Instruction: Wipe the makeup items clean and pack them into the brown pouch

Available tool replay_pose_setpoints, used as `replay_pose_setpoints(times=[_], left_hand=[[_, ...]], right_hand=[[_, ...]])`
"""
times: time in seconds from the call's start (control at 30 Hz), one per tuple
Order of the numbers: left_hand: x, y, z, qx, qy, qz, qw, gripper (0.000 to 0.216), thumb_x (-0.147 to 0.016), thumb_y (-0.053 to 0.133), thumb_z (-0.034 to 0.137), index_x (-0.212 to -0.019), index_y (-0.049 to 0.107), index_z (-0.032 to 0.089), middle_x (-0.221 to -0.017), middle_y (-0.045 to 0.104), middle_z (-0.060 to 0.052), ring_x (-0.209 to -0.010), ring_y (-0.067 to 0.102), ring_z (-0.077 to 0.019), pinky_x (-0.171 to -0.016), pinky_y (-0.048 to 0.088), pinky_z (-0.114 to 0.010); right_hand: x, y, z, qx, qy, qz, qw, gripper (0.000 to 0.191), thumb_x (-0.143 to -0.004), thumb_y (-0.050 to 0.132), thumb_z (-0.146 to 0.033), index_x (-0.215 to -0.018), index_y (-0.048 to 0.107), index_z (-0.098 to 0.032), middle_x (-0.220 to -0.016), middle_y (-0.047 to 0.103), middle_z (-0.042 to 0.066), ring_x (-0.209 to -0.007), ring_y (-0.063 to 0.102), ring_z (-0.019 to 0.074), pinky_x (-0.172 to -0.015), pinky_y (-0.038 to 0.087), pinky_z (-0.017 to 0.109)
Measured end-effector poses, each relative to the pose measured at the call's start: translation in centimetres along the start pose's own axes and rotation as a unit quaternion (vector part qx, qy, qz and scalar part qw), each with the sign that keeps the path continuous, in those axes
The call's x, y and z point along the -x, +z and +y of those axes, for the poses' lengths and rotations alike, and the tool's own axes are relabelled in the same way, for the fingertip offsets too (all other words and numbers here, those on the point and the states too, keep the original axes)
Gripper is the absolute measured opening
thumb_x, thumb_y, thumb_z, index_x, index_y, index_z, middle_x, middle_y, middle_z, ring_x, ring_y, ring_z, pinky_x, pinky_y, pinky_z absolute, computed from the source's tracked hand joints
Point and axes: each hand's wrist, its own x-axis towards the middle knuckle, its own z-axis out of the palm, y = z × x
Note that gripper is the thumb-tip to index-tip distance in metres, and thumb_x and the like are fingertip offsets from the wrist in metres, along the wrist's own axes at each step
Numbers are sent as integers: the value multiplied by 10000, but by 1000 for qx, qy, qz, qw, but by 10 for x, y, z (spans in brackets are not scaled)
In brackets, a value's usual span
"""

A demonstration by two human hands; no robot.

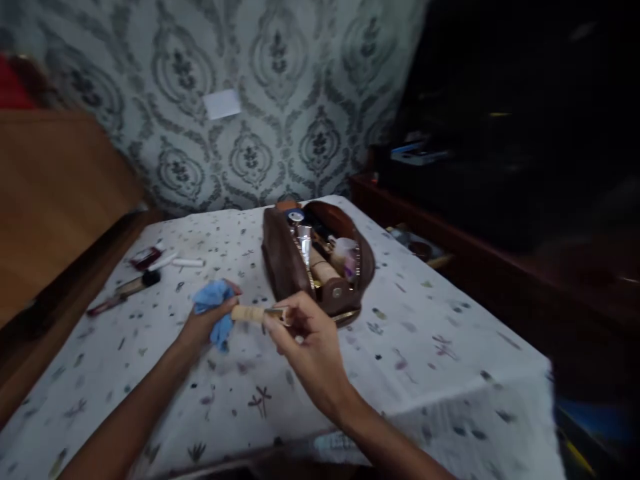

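The bench (pixel 440 347) is covered with a white cloth printed with small dark sprigs, and stands against a wall papered in a grey damask pattern (pixel 260 100), with a pale rectangular patch (pixel 223 104) fixed on it. A wooden panel (pixel 55 193) runs along the left edge; a dark wooden cabinet (pixel 500 247) stands to the right, its upper part lost in shadow. Near the middle of the bench sits an open brown pouch (pixel 285 257) packed with tubes and small containers. At the far left of the bench lie a brush (pixel 125 291), a white stick (pixel 189 263) and a small dark red case (pixel 147 257). The left hand (pixel 207 323) is closed on a blue cloth (pixel 213 303) and on one end of a beige tube (pixel 253 314). The right hand (pixel 305 340) pinches the tube's other end, just in front of the pouch.
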Motion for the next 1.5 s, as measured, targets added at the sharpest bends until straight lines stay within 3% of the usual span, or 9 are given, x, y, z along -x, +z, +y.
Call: replay_pose_setpoints(times=[0.3,0.5,0.63,0.9,1.07,1.17,1.27,1.37,1.5], left_hand=[[4,-1,-5,38,-23,-91,995,468,-621,900,500,-843,657,168,-597,544,46,-504,466,-77,-440,353,-191],[14,9,-12,58,-96,-133,985,529,-630,890,556,-890,645,165,-575,554,44,-439,455,-76,-390,327,-193],[21,13,-15,72,-122,-159,977,569,-620,890,590,-905,622,177,-532,526,58,-414,442,-78,-380,314,-184],[26,10,-23,64,-125,-346,928,463,-747,804,587,-820,624,166,-746,672,-40,-510,610,-141,-451,420,-233],[26,6,-32,69,-150,-373,913,395,-782,815,463,-999,658,173,-834,726,-77,-650,688,-193,-563,497,-261],[23,3,-38,78,-163,-381,907,357,-806,803,422,-1023,650,184,-836,730,-73,-674,696,-197,-588,506,-266],[22,3,-37,78,-167,-358,915,359,-785,824,399,-1007,639,185,-807,719,-57,-665,690,-196,-611,517,-282],[24,5,-34,70,-180,-322,927,374,-756,848,403,-968,624,192,-774,708,-38,-649,675,-188,-614,517,-286],[27,7,-33,68,-188,-314,928,372,-750,849,406,-954,618,197,-775,705,-35,-657,664,-190,-617,514,-292]], right_hand=[[5,0,12,18,21,-69,997,225,-853,703,-349,-1024,734,-206,-736,642,4,-524,512,103,-475,437,236],[4,0,9,-4,11,-92,996,186,-884,671,-365,-813,718,-200,-803,687,26,-585,530,107,-542,467,240],[4,-6,4,34,-2,-75,997,175,-882,687,-358,-829,702,-191,-841,679,30,-692,586,126,-625,495,241],[7,-12,-4,-92,75,-139,983,337,-948,592,-533,-906,481,-217,-630,584,-50,-513,573,91,-507,486,195],[-1,-35,-21,-54,31,-79,995,327,-948,583,-525,-877,487,-221,-655,543,-58,-498,512,80,-457,429,190],[-27,-68,-45,77,-32,-15,996,322,-966,549,-493,-861,575,-190,-705,560,-30,-571,499,88,-493,385,208],[-61,-100,-71,297,-31,-62,952,311,-960,567,-400,-763,601,-162,-633,495,-40,-567,430,87,-501,289,233],[-88,-113,-91,493,-23,-112,862,235,-940,574,-239,-723,608,-157,-625,515,-31,-577,423,94,-545,270,263],[-106,-102,-101,634,-17,-131,762,131,-923,580,-194,-1002,672,-143,-885,685,65,-743,581,158,-597,323,271]])
